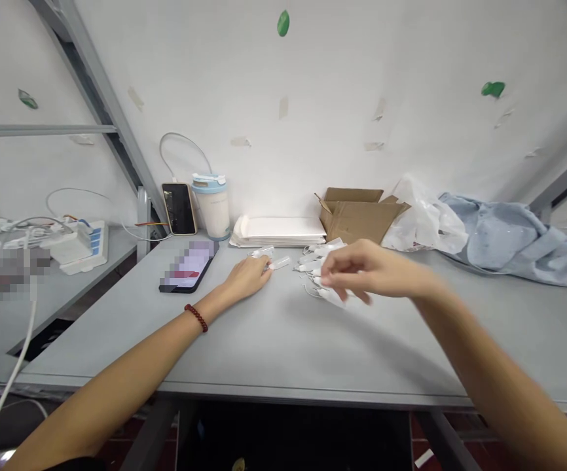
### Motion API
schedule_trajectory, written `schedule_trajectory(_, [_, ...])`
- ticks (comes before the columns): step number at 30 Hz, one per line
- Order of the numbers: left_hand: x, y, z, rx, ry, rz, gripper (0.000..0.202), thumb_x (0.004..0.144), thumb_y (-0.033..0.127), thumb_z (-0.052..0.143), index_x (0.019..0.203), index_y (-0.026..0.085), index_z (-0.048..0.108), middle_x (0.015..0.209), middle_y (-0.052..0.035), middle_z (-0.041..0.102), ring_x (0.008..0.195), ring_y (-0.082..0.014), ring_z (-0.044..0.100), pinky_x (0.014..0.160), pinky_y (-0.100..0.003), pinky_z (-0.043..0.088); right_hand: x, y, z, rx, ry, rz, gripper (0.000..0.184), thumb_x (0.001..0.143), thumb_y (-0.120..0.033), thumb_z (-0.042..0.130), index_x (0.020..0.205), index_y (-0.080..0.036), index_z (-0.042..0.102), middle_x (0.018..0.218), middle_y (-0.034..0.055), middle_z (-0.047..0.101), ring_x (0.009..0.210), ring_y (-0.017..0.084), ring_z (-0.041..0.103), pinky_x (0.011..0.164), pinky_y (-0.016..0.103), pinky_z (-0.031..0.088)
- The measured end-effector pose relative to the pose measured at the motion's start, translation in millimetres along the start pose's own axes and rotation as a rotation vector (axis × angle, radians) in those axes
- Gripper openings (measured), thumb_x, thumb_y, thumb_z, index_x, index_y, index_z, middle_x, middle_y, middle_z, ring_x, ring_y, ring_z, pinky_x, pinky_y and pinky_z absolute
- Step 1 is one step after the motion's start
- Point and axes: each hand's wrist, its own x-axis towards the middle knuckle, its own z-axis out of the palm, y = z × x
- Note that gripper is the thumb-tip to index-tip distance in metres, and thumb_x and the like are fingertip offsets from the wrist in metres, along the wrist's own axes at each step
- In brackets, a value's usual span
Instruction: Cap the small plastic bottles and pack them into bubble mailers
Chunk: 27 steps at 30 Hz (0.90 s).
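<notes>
My left hand [249, 278] lies palm down on the grey table, its thumb stretched out. Just past its fingertips are small white pieces with translucent, tube-like ends, one of them a tube-like piece [280, 263] right beside the index finger. I cannot make out whether the fingers press on them. My right hand [369, 268] hovers over a loose pile of similar white pieces [308, 265] with thin wires. Its fingers are bent and apart, slightly blurred, with nothing clearly between them. The hand hides part of the pile.
Behind the hands stand a stack of white cards or envelopes [283, 230], an open cardboard box [357, 219], a clear plastic bag [425, 219] and a blue cloth-like bundle [514, 239]. To the left are a phone [191, 267], a cup [212, 209] and another phone [179, 208] on a cable.
</notes>
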Motion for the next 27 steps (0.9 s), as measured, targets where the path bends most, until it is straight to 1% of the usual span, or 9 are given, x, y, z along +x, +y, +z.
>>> schedule_trajectory(2, [0, -1, -1.3, 0.019, -0.008, -0.01, 0.031, 0.086, 0.033, 0.04, 0.103, 0.016, 0.059, 0.084, -0.0108, 0.068, 0.078, -0.0263, 0.062, 0.065, -0.03, 0.042, 10, 16, 11, -0.291, 0.113, -0.025, 0.023, 0.084, -0.032, 0.051, 0.07, -0.016, 0.06, 0.057, 0.0011, 0.06, 0.045, 0.009, 0.048, 0.046, 0.022, 0.031])
schedule_trajectory(3, [1, -2, -2.3, 0.028, -0.009, -0.016, 0.03, 0.085, 0.032, 0.041, 0.102, 0.016, 0.059, 0.083, -0.0107, 0.068, 0.077, -0.0261, 0.063, 0.064, -0.03, 0.042, 12, 24, 16, -0.431, 0.239, -0.034, 0.025, 0.084, -0.029, 0.047, 0.066, -0.016, 0.058, 0.057, 0.0027, 0.059, 0.046, 0.009, 0.047, 0.046, 0.022, 0.029])
schedule_trajectory(4, [1, -4, -3.6, 0.036, -0.008, -0.022, 0.03, 0.085, 0.032, 0.041, 0.102, 0.016, 0.059, 0.083, -0.011, 0.068, 0.077, -0.0264, 0.063, 0.063, -0.03, 0.042, 14, 32, 21, -0.524, 0.263, -0.077, 0.026, 0.084, -0.028, 0.045, 0.065, -0.016, 0.057, 0.057, 0.0034, 0.06, 0.047, 0.01, 0.047, 0.047, 0.023, 0.028])
schedule_trajectory(5, [1, -6, -5.1, 0.043, -0.005, -0.027, 0.03, 0.084, 0.031, 0.041, 0.102, 0.015, 0.059, 0.083, -0.0117, 0.068, 0.077, -0.0271, 0.063, 0.063, -0.03, 0.042, 13, 38, 24, -0.567, 0.273, -0.118, 0.026, 0.084, -0.027, 0.044, 0.064, -0.016, 0.057, 0.057, 0.003, 0.06, 0.047, 0.01, 0.047, 0.048, 0.022, 0.028])
schedule_trajectory(8, [1, -12, -10.9, 0.069, 0.004, -0.038, 0.03, 0.083, 0.031, 0.042, 0.1, 0.014, 0.06, 0.084, -0.0129, 0.068, 0.079, -0.0288, 0.063, 0.063, -0.031, 0.041, 9, 45, 24, -0.563, 0.444, -0.111, 0.027, 0.086, -0.029, 0.043, 0.065, -0.017, 0.056, 0.053, 0.0005, 0.057, 0.046, 0.009, 0.045, 0.049, 0.021, 0.03])
schedule_trajectory(10, [1, -17, -14.9, 0.108, 0.012, -0.043, 0.03, 0.082, 0.031, 0.042, 0.099, 0.015, 0.06, 0.085, -0.0121, 0.068, 0.08, -0.0286, 0.063, 0.063, -0.031, 0.041, 6, 42, 21, -0.527, 0.465, -0.08, 0.026, 0.087, -0.029, 0.043, 0.068, -0.017, 0.056, 0.054, 0.0003, 0.057, 0.047, 0.009, 0.046, 0.05, 0.02, 0.031])
schedule_trajectory(15, [2, -23, -20.2, 0.186, 0.063, -0.061, 0.037, 0.085, 0.026, 0.035, 0.115, 0.015, 0.054, 0.085, -0.0117, 0.069, 0.081, -0.0286, 0.063, 0.065, -0.032, 0.042, 5, 30, 24, -0.628, 0.16, -0.006, 0.02, 0.086, -0.022, 0.044, 0.074, -0.015, 0.059, 0.063, 0.0035, 0.062, 0.053, 0.011, 0.049, 0.053, 0.022, 0.028])
schedule_trajectory(18, [1, -19, -19.5, 0.193, 0.076, -0.051, 0.037, 0.087, 0.026, 0.033, 0.115, 0.016, 0.055, 0.09, -0.0119, 0.069, 0.085, -0.0284, 0.063, 0.067, -0.033, 0.042, 3, 22, 30, -0.73, -0.029, 0.036, 0.022, 0.087, -0.021, 0.043, 0.074, -0.014, 0.06, 0.069, 0.0058, 0.063, 0.057, 0.012, 0.05, 0.052, 0.023, 0.024])
schedule_trajectory(27, [-12, 11, -15.5, 0.1, -0.019, 0.127, 0.033, 0.086, 0.029, 0.036, 0.105, 0.016, 0.06, 0.084, -0.0092, 0.068, 0.078, -0.0249, 0.062, 0.065, -0.031, 0.043, -3, -4, 32, -0.85, -0.296, 0.123, 0.019, 0.083, -0.032, 0.055, 0.082, -0.014, 0.062, 0.075, 0.0081, 0.066, 0.066, 0.018, 0.058, 0.05, 0.026, 0.023])
